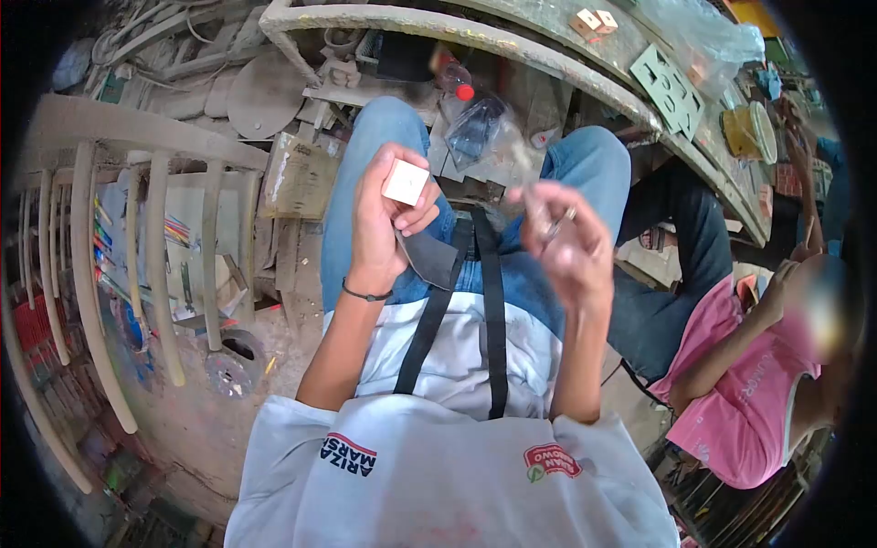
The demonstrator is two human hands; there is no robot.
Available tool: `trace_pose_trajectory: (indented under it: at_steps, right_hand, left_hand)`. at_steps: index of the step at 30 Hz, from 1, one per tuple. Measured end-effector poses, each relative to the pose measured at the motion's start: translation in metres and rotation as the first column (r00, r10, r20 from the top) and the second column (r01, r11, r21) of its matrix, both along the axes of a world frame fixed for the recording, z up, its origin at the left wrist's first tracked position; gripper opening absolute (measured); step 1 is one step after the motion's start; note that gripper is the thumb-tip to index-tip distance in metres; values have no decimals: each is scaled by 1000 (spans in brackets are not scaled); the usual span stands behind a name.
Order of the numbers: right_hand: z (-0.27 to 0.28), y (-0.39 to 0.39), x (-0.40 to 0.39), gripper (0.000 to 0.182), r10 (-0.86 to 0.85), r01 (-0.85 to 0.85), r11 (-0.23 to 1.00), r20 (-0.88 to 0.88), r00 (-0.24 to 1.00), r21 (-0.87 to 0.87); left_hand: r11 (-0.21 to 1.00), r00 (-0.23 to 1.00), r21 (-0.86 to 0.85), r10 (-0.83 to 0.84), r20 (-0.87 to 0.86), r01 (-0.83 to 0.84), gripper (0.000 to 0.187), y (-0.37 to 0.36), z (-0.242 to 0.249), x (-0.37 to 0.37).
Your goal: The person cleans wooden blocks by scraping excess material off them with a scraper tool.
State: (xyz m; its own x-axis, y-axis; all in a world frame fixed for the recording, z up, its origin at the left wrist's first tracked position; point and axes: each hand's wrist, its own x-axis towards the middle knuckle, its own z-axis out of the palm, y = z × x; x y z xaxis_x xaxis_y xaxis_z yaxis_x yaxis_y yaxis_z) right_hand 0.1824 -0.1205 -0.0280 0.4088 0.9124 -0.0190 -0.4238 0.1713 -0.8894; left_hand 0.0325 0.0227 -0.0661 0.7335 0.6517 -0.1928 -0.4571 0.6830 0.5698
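My left hand (379,215) is raised over my lap with its fingers closed round a small pale wooden block (405,183). A dark grey sheet, like sandpaper or cloth, (427,260) hangs from the lower fingers of the same hand. My right hand (566,233) is up above the other thigh, blurred by motion, its fingers bent. Something thin and blurred (523,160) shows at its fingertips, too smeared to name. The two hands are apart.
A workbench (475,32) runs across the front, bearing wooden blocks (594,23) and a green plate with cutouts (669,89). Wooden rails (160,265) stand at the left. A red-capped bottle (454,78) lies beyond my knees. A person in pink (740,393) sits close at the right.
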Motion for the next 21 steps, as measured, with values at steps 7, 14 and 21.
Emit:
trace_pose_trajectory:
  at_steps: [7,14,21]
  right_hand:
    - [-2,-21,-50,34,-8,-9,999,-448,894,-35]
    - [21,0,-47,36,142,-159,983,-160,977,-97]
    - [40,1,-32,26,204,-170,973,232,951,-159]
  left_hand:
    - [973,976,229,63,-208,-14,30,-24,49,3]
    - [966,967,232,163,-197,-116,23,-31,67,-11]
    - [921,900,374,253,-355,-111,23,-35,78,-15]
